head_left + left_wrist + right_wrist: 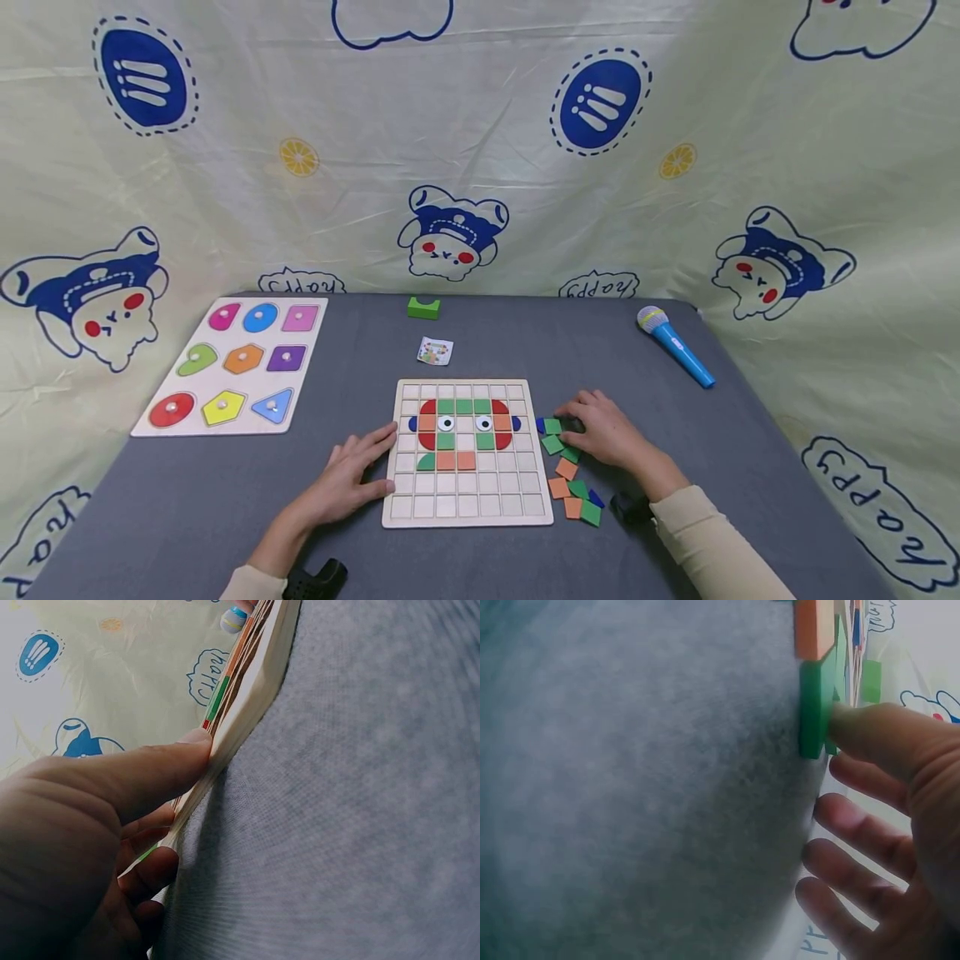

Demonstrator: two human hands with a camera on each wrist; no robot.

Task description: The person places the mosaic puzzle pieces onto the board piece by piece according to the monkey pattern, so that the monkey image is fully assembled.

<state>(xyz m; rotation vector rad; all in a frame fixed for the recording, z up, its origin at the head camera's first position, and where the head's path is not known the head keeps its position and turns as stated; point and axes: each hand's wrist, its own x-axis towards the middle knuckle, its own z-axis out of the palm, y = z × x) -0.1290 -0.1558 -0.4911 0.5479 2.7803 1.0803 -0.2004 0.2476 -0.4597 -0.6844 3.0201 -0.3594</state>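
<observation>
A pale wooden grid board (480, 505) lies on the table, bearing a face-like pattern of red, green, orange and blue pieces with two eye tiles (446, 423). Along its left edge rests my left hand (337, 479), thumb and fingertips touching the rim (251, 712). To the right of the board, my right hand (611, 433) reaches over loose tiles. In the right wrist view its thumb is against or just behind a green tile (814, 712), while the other fingers are spread apart. Whether the thumb touches the tile is hard to tell.
More green and orange tiles (573, 507) lie near the board's lower right. A shape puzzle (251, 425) sits at the left, a blue microphone (682, 354) at the right. Beyond the board are a small picture card (435, 351) and a green block (423, 310).
</observation>
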